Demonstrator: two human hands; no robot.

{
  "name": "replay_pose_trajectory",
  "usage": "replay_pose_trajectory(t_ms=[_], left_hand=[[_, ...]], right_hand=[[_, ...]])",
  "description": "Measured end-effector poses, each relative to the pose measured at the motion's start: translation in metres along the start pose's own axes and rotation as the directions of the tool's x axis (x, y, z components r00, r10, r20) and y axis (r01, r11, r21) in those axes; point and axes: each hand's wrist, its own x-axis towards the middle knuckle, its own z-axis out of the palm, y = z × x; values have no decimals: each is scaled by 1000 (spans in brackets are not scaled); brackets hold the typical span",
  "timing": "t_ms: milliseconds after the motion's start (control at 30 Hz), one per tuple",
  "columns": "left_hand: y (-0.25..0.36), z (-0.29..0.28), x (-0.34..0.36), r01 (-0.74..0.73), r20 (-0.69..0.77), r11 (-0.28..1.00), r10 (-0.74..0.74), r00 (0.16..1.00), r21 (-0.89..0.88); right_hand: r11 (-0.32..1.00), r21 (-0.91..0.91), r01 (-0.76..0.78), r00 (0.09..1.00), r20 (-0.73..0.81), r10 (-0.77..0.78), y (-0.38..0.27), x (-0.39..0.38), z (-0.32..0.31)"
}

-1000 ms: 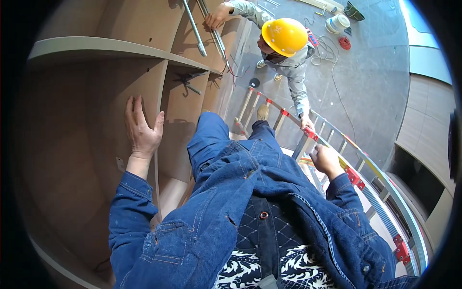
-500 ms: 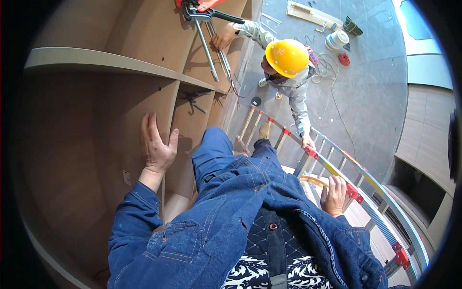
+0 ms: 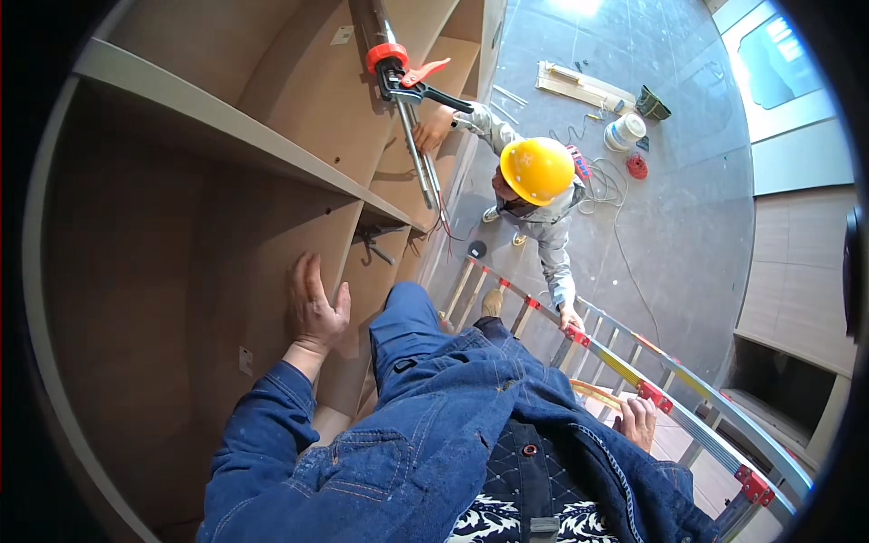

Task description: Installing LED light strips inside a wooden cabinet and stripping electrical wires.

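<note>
Head view puts our left hand (image 3: pixel 319 308) against the cabinet (image 3: pixel 262 244) on the left, its fingers open and spread over a smooth brown panel. Its dividers stand fitted, forming square compartments with straight, pale edges; loose wires (image 3: pixel 444 226) hang at its far end, unconnected as far as we can see. We cannot tell what else is left undone.

Our right hand (image 3: pixel 636 423) sits beside the ladder (image 3: pixel 703 440), fingers curled; whether they grip anything, we cannot tell. Its ribbed metal rail carries glossy red brackets.

Farther off, a red-and-black caulking gun (image 3: pixel 395 72) lies near slim metal strips (image 3: pixel 422 167) within the cabinet. Beyond our knees, a co-worker in a rounded yellow hard hat (image 3: pixel 538 172) rests one hand on the ladder. Far right, a white bucket (image 3: pixel 625 132) and a red coil (image 3: pixel 637 166) stand on the smooth grey floor (image 3: pixel 688 235).
</note>
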Motion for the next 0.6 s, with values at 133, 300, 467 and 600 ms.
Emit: replay_pose_trajectory(t_ms=[133, 300, 467, 600], left_hand=[[-4, 1, 0, 29, 10, 999, -30, 1000, 24], [-3, 1, 3, 5, 7, 998, -6, 1000, 66], [-4, 7, 2, 0, -8, 1000, 0, 1000, -12], [-7, 4, -2, 37, 29, 999, -36, 999, -36]], right_hand=[[993, -89, -83, 994, -74, 77, -10, -3, -20], [429, 410, -805, 491, 55, 870, 2, -20, 4], [171, 447, -878, 361, 386, 849, 18, -30, 39], [24, 479, -878, 236, 388, 891, 4, -8, 33]])
